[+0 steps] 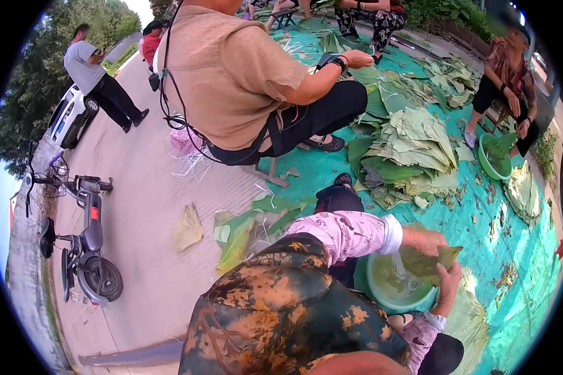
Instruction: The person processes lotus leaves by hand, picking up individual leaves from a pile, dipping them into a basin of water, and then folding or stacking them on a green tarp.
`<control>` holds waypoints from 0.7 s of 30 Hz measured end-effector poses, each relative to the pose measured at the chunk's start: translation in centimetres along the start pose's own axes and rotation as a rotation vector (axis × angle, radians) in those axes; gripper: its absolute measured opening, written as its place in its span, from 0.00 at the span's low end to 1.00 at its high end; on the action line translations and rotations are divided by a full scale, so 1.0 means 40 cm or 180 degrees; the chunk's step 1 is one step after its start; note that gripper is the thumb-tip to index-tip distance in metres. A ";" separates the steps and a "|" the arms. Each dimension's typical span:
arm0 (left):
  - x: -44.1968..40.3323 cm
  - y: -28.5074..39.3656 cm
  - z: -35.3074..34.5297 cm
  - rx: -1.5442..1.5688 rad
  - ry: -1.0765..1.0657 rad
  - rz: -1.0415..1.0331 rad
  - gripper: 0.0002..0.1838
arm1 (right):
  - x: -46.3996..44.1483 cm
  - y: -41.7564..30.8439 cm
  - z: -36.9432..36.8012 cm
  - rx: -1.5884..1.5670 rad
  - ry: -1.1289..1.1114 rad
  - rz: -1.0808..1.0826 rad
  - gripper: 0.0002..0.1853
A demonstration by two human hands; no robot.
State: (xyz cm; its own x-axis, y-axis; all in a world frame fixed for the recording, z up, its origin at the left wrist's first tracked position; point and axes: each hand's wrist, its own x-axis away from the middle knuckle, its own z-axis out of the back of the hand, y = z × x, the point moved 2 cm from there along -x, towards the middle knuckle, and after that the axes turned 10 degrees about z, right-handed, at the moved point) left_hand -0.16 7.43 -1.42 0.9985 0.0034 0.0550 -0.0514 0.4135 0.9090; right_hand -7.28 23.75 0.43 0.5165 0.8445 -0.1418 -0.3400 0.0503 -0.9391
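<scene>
Both hands hold one leaf over the basin.
The left hand (426, 241) grasps the leaf (429, 262) by its upper margin, the right hand (447, 286) by its outer end — above the basin (399, 306) at the near edge of the green sheet (476, 247). Light, spread fingers and an even pull suit so broad a leaf; a hard pinch could tear it. The basin's rim sits close beneath — room for a snag. Pale leaves (472, 319) crowd its side, a leaf pile (416, 140) lies farther along the sheet, and a co-worker (225, 81) sits near, limiting elbow room.
</scene>
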 end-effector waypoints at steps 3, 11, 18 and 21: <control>0.000 -0.010 0.016 0.0002 -0.0079 0.0209 0.16 | -0.001 0.029 0.005 -0.0302 0.0043 0.0065 0.19; 0.029 -0.007 0.051 -0.1335 0.0382 0.0331 0.16 | 0.000 -0.013 0.037 -0.0714 0.0350 0.0263 0.18; 0.016 -0.032 0.053 -0.1520 0.0786 0.0434 0.15 | 0.016 -0.078 0.008 -0.0910 0.0352 0.0316 0.23; 0.013 -0.030 0.058 -0.1383 0.0882 0.0363 0.14 | 0.023 -0.020 0.041 -0.0590 0.0016 -0.0076 0.23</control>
State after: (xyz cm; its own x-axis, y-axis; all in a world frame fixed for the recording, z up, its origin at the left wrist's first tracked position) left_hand 0.37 4.80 -1.53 0.9577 0.2868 -0.0212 -0.2060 0.7355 0.6454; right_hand -7.83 25.37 1.55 0.5269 0.8415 -0.1198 -0.1772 -0.0291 -0.9838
